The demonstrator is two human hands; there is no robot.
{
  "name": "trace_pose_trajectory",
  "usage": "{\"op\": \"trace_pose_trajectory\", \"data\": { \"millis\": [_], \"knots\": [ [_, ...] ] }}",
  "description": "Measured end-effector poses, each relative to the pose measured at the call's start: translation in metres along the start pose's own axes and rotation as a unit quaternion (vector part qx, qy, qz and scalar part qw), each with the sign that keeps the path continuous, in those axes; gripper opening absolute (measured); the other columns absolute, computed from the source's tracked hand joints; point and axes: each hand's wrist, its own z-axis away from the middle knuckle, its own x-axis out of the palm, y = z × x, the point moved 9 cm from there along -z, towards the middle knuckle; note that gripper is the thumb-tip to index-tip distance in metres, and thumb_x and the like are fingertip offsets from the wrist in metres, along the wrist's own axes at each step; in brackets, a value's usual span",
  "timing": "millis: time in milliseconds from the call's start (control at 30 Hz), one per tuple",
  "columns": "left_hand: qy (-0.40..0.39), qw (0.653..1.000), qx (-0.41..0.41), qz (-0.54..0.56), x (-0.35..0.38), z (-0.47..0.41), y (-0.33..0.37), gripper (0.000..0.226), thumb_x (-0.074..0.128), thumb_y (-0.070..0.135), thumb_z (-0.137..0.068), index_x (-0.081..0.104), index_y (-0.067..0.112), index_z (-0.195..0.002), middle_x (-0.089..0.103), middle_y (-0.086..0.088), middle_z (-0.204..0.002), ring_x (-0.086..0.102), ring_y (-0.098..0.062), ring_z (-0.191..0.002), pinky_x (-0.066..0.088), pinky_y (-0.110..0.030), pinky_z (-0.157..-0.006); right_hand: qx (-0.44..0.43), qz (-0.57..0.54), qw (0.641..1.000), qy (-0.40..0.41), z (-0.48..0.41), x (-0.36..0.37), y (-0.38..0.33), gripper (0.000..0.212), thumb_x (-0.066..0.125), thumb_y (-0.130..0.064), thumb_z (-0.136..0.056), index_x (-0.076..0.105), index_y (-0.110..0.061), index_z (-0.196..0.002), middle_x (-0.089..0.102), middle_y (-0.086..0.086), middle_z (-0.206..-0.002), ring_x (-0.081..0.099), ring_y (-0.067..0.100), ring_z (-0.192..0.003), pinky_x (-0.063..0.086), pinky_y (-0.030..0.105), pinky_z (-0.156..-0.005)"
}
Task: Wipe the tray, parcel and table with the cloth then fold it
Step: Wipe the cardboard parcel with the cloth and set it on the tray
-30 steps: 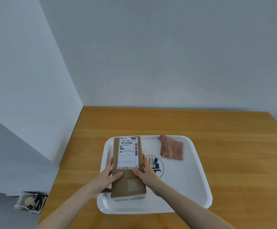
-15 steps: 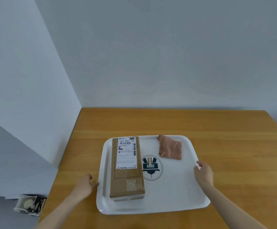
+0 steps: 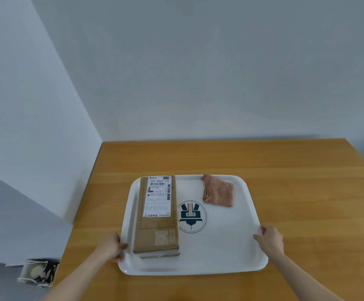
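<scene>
Head view: both hands have left the parcel (image 3: 156, 216) and now clasp the tray (image 3: 226, 253), left hand (image 3: 113, 248) on the near-left rim, right hand (image 3: 271, 240) on the right rim, likely to shift it before wiping. Between the fingers (image 3: 257, 237) the tray holds the parcel, just inside the left fingers, and the folded cloth (image 3: 219, 193), untouched, beyond the right fingers.

I see open tray (image 3: 226, 253) floor between parcel (image 3: 156, 216) and cloth (image 3: 219, 193); table (image 3: 306, 181) clear at right.
</scene>
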Motion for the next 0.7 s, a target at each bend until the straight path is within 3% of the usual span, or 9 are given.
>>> {"op": "trace_pose_trajectory", "data": {
  "millis": [133,233,333,400,500,600,700],
  "knots": [
    [0.011,0.999,-0.03,-0.008,-0.022,-0.009,-0.008,0.014,0.055,0.013,-0.093,0.047,0.003,-0.093,0.062,-0.015,-0.08,0.064,-0.023,-0.06,0.055,-0.028,-0.049,-0.026,0.003,0.999,-0.034,0.007,0.018,-0.018,0.011,0.065,-0.009,-0.08,0.062,-0.005,-0.09,0.064,0.009,-0.082,0.056,0.018,-0.067,0.043,0.026,-0.051],
    [0.014,0.998,-0.052,-0.033,-0.036,-0.017,-0.021,0.013,0.057,0.013,-0.092,0.048,0.003,-0.093,0.063,-0.014,-0.078,0.063,-0.024,-0.061,0.059,-0.034,-0.065,-0.016,0.016,0.997,-0.076,0.007,0.034,-0.024,0.017,0.065,-0.012,-0.078,0.054,-0.007,-0.09,0.058,0.004,-0.082,0.055,0.017,-0.069,0.041,0.024,-0.05],
    [-0.006,0.995,-0.053,-0.081,-0.044,-0.016,-0.021,0.019,0.059,0.015,-0.091,0.05,0.001,-0.102,0.064,-0.014,-0.079,0.064,-0.024,-0.06,0.057,-0.029,-0.055,0.01,0.088,0.985,-0.149,0.008,0.045,-0.03,0.032,0.064,-0.015,-0.079,0.043,-0.005,-0.102,0.05,0.003,-0.084,0.051,0.015,-0.069,0.039,0.023,-0.051],
    [-0.02,0.992,-0.061,-0.105,-0.052,-0.013,-0.017,0.024,0.06,0.017,-0.091,0.051,0.001,-0.107,0.066,-0.015,-0.086,0.068,-0.025,-0.067,0.059,-0.031,-0.059,-0.007,0.172,0.974,-0.144,0.006,0.044,-0.046,0.048,0.064,-0.025,-0.083,0.036,-0.006,-0.117,0.046,0.007,-0.108,0.052,0.022,-0.096,0.045,0.025,-0.069],
    [0.027,0.991,-0.026,-0.127,-0.081,-0.017,0.008,0.023,0.056,0.02,-0.093,0.05,0.006,-0.111,0.063,-0.011,-0.094,0.07,-0.021,-0.069,0.057,-0.029,-0.056,-0.152,0.206,0.966,-0.024,0.007,0.029,-0.11,0.04,0.051,-0.02,-0.088,0.039,-0.013,-0.126,0.037,0.005,-0.133,0.04,0.024,-0.121,0.038,0.031,-0.093],
    [0.111,0.985,0.082,-0.107,-0.116,-0.019,0.062,0.012,0.045,0.015,-0.096,0.053,0.009,-0.103,0.065,-0.011,-0.099,0.069,-0.018,-0.064,0.058,-0.033,-0.061,-0.307,0.228,0.919,-0.1,0.02,0.059,-0.166,0.054,0.04,-0.002,-0.084,0.046,-0.02,-0.135,0.03,-0.004,-0.149,0.025,0.018,-0.137,0.026,0.034,-0.107],
    [0.168,0.964,0.19,-0.082,-0.134,-0.008,0.125,0.016,0.045,0.019,-0.097,0.059,0.014,-0.101,0.067,-0.005,-0.102,0.067,-0.012,-0.066,0.058,-0.037,-0.071,-0.344,0.321,0.868,-0.157,0.027,0.088,-0.181,0.069,0.04,0.003,-0.083,0.037,-0.031,-0.143,0.01,-0.007,-0.158,0.006,0.018,-0.145,0.013,0.04,-0.116]
  ]
}}
